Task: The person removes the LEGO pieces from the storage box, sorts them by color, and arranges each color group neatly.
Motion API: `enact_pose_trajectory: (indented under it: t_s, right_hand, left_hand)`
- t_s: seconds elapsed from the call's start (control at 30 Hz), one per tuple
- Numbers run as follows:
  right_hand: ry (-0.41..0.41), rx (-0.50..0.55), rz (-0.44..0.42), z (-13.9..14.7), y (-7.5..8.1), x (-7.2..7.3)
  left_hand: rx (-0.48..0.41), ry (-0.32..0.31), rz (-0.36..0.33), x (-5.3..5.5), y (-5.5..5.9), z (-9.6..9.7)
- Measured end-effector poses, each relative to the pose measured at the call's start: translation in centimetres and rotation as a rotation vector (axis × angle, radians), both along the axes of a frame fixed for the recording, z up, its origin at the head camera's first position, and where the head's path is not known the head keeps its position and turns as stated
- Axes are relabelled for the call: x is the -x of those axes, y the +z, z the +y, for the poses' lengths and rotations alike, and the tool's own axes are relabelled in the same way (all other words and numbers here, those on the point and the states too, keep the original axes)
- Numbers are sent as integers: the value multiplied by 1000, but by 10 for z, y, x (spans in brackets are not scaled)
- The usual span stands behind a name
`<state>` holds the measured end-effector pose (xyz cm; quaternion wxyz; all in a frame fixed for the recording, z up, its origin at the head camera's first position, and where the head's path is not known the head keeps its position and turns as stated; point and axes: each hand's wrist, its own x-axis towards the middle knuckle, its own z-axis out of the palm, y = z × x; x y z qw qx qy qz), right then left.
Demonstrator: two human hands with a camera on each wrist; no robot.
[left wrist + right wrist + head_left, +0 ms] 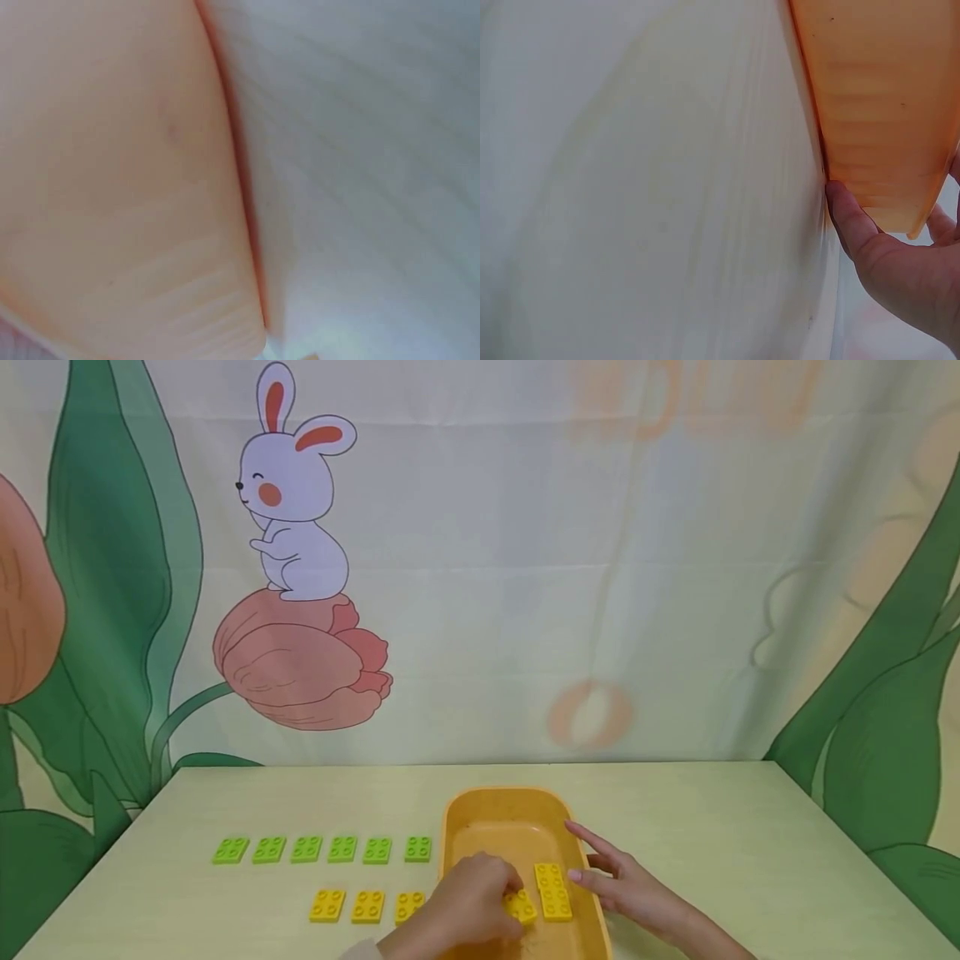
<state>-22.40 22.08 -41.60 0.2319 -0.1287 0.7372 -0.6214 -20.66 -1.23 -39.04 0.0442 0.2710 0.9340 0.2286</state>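
Observation:
In the head view, my left hand [474, 897] reaches into the yellow-orange tray [514, 800] and pinches a yellow toy building brick [521, 907] between thumb and fingers. Just right of it, inside the tray, lie yellow bricks [553, 892] lined up end to end. My right hand [637, 889] holds the tray's right side, fingers at the rim and against the outer wall. The right wrist view shows the tray's outer wall [889, 112] with a finger pressed low on it. Skin [120, 180] fills much of the left wrist view, hiding the left fingertips.
Left of the tray, a row of several green bricks [306, 849] lies on the pale table [720, 827]. Nearer, a shorter row of yellow bricks [367, 907] ends beside the left forearm. A printed curtain [487, 568] with a rabbit hangs behind the table.

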Motion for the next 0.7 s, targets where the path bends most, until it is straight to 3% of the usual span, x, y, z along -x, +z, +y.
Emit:
enact_pose_trajectory:
  t_s: [0.13,0.37,0.53,0.7]
  right_hand:
    - [-1,-3,5,1,1,-2]
    - [-1,2,14,0,1,-3]
    - [-8,-8,15,-1,2,-3]
    - [-20,-22,8,-2,3,-3]
  left_hand:
    - [-68,23,-18,-7,8,-7]
    - [-197,83,-132,-17,22,-25]
    - [-219,86,-98,-20,30,-44]
    - [-281,37,-51,-22,33,-68]
